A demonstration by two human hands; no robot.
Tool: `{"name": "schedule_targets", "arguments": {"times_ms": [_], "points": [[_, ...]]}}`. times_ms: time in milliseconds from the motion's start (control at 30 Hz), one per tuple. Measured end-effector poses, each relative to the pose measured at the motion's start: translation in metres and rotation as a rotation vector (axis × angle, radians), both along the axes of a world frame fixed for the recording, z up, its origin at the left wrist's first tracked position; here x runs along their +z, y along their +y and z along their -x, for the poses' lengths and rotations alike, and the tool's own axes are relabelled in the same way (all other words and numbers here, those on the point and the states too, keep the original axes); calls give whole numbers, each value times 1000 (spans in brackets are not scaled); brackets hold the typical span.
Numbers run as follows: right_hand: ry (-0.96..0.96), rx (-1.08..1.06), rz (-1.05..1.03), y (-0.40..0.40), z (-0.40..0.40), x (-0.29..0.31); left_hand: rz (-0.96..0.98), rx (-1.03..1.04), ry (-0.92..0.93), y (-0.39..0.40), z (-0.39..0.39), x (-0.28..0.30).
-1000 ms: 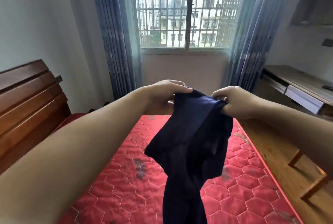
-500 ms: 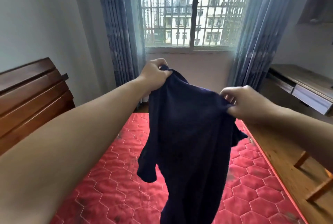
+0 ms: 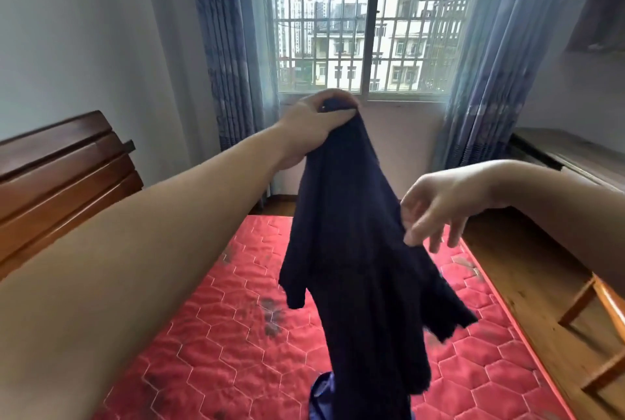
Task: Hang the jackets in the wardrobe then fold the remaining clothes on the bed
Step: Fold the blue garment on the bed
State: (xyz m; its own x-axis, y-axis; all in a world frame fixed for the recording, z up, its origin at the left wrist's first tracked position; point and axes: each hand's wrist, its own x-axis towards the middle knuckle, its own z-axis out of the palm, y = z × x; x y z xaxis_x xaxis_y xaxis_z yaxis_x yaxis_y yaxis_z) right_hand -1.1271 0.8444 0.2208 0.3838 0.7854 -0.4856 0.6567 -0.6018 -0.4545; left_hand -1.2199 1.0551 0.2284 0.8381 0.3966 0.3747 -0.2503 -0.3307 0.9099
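A dark navy garment (image 3: 358,270) hangs in the air above the bed with its red quilted mattress (image 3: 209,345). My left hand (image 3: 318,118) grips its top edge, raised in front of the window. My right hand (image 3: 436,206) hovers at the garment's right side with fingers spread and relaxed, holding nothing; its fingertips are at or near the cloth. A bit of shiny blue fabric (image 3: 321,392) shows on the mattress under the hanging garment, mostly hidden.
A wooden headboard (image 3: 61,176) stands at the left. Blue curtains (image 3: 230,57) frame a barred window (image 3: 365,23). A wooden desk (image 3: 571,155) lines the right wall, with a wooden chair (image 3: 605,318) on the wooden floor beside the bed.
My left hand has lifted the garment higher. My right hand has let go of the cloth and opened, so the garment now hangs from the left hand alone.
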Motion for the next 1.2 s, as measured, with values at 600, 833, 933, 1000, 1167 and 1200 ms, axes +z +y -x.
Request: {"name": "schedule_targets", "arguments": {"times_ms": [600, 833, 933, 1000, 1167, 1200], "points": [[354, -1, -383, 14, -10, 6, -837, 98, 568, 24, 54, 14], [571, 10, -476, 47, 16, -27, -202, -110, 245, 4, 38, 14], [462, 34, -429, 40, 13, -32, -48, -183, 229, 23, 50, 13], [403, 22, -337, 33, 5, -29, -36, -260, 289, 37, 63, 12], [213, 58, 9, 24, -6, -27, -136, -339, 493, 55, 79, 16], [103, 73, 54, 24, -5, -29, -164, -297, 523, 58, 81, 17]]}}
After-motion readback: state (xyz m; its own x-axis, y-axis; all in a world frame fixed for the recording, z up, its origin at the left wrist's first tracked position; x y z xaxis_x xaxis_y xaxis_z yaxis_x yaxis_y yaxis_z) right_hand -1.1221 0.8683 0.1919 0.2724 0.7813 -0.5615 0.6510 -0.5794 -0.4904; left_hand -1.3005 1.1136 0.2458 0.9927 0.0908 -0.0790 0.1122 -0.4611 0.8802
